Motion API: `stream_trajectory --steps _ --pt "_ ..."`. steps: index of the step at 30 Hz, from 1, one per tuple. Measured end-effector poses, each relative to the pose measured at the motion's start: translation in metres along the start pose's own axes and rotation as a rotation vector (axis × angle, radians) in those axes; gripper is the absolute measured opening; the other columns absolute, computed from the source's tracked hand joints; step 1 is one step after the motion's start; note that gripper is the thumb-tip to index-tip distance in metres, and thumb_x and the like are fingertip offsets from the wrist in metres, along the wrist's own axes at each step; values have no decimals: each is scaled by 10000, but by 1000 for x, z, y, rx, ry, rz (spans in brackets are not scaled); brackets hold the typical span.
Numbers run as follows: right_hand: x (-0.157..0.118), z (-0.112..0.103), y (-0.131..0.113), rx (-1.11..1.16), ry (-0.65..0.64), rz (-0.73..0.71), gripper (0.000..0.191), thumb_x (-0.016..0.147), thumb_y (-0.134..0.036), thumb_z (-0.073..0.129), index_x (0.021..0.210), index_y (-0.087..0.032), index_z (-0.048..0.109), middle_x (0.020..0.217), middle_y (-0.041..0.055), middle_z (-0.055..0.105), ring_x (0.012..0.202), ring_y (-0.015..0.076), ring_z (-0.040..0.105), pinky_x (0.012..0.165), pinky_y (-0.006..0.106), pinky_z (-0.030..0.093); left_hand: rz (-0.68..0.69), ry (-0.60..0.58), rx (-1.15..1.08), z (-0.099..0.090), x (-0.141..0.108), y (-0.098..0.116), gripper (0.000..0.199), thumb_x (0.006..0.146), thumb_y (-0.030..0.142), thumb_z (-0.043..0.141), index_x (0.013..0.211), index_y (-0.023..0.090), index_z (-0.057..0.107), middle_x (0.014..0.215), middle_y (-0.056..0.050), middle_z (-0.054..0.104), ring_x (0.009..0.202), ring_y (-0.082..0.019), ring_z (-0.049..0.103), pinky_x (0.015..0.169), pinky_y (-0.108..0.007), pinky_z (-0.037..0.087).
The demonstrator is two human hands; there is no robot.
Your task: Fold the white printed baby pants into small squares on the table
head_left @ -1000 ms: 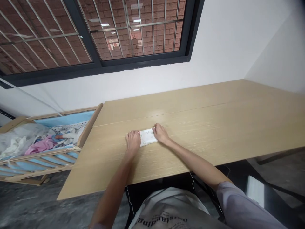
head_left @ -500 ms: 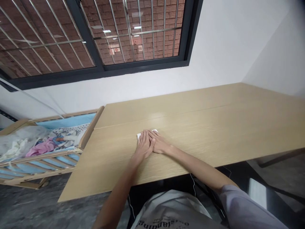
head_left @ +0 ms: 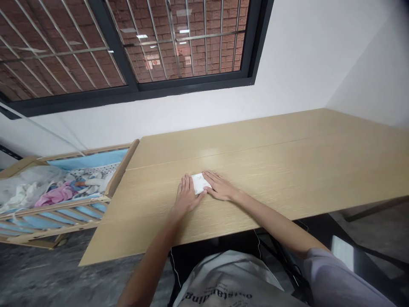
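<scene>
Both hands [head_left: 186, 197] [head_left: 220, 187] rest palm-down, flanking the white cloth [head_left: 200, 183].

your white piece [head_left: 198, 186] matt cloth-like, your surface [head_left: 287, 170] wood-grained with slight sheen, crib [head_left: 123, 168] smooth wood, window bars [head_left: 205, 36] glossy metal, your shirt [head_left: 230, 270] matt cloth

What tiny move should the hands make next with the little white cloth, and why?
Maybe lift both hands gently straight up. The white cloth looks flat on the table, with the left hand at its left side and the right hand at its right, so a sideways slide might rumple it.
</scene>
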State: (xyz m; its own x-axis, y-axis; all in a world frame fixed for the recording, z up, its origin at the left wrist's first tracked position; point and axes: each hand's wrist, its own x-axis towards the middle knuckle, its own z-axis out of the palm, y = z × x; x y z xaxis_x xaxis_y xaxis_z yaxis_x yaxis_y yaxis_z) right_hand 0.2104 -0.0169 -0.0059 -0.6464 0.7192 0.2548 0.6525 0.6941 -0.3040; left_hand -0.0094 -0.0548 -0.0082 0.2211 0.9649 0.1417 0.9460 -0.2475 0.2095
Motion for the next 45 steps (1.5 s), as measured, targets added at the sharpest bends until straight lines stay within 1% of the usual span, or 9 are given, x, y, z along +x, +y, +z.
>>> stream_trajectory --steps 6,10,13,20,25,31,34,38,45 --pt "-2 -2 12 78 -24 -77 971 941 -709 461 1637 -110 145 1675 180 188 1557 323 164 1270 500 172 208 94 54 -11 -6 -14 1078 866 758 493 1591 30 167 1670 -258 158 1561 -379 120 1242 -546 192" --pt "-1 1 15 87 -2 -70 982 892 -703 558 1627 -149 216 1671 182 211 1547 349 194 1252 533 200 348 214 105 -21 -10 -23 577 890 432 619 1390 156 541 1510 -186 515 1393 -336 486 1162 -494 358" --pt "2 6 14 72 24 -60 899 895 -632 591 1600 -156 297 1665 189 228 1539 361 214 1236 542 227 354 243 116 -23 -5 -24 337 846 215 603 1176 187 664 1287 -142 686 1205 -296 628 1083 -452 442" --pt "16 4 5 89 191 -10 552 835 -235 588 1380 -148 559 1531 186 465 1456 345 376 1178 526 322 241 361 115 -37 7 -1 287 930 150 455 1146 164 643 1213 -163 675 1137 -301 614 1001 -450 476" --pt "31 -46 1 394 212 52 307 818 -193 561 1120 -189 614 1085 81 692 992 239 644 906 385 509 90 390 -7 -76 -4 21 284 968 211 418 1149 197 636 1111 -137 648 1069 -278 610 966 -420 491" --pt "63 -96 8 801 -7 131 504 775 -281 704 1223 -184 494 928 26 666 816 187 633 683 276 491 -172 250 -543 -97 -22 23 300 934 360 535 1184 196 566 985 -54 737 854 -204 707 782 -324 559" --pt "80 -88 15 819 -162 248 493 725 -265 763 1151 -183 531 827 1 655 732 166 618 616 247 456 -272 108 -498 -83 -28 24 358 944 389 540 1229 174 513 876 -36 745 795 -203 720 751 -316 544" --pt "95 -58 26 798 -291 303 423 682 -239 808 1025 -163 573 771 -2 653 680 150 609 586 237 440 -349 -15 -258 -63 -31 32 300 963 384 503 1184 185 546 988 -97 759 947 -254 728 791 -339 517" --pt "93 -24 53 702 -283 298 543 640 -334 895 1049 -160 583 836 12 665 715 139 614 626 238 484 -403 -78 -84 -51 -35 47 301 954 408 479 1091 170 603 1044 -179 747 969 -353 724 797 -419 502"
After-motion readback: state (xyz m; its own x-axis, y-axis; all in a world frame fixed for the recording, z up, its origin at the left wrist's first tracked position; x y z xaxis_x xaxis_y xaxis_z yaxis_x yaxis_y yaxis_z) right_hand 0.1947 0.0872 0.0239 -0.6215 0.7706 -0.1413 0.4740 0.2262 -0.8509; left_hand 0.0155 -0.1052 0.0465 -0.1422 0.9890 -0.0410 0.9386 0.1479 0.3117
